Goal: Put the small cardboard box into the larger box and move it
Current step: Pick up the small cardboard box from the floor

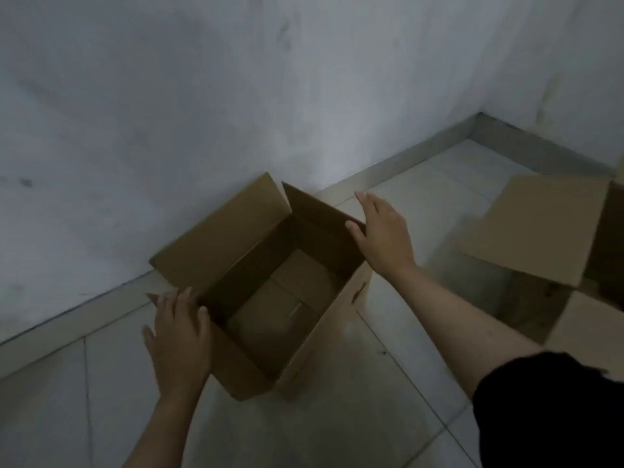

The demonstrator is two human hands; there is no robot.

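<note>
1. Both hands are open, fingers spread: left hand (179, 336) at the near-left corner of the small box (263, 292), right hand (381, 231) at its far-right flap.
2. That box sits open on the tiled floor (337, 417) against the wall (169, 113).
3. Larger box (547, 244) stands open, well apart at right.

Lying pale and glossy underfoot, a tiled floor (337, 417), crossed by thin dark grout lines. Rising behind it, two greyish-white walls (169, 113), smudged with faint dark marks and meeting at a corner far right. Running along the foot of both walls, a low grey skirting strip (398, 163), catching a little light near the corner.
</note>
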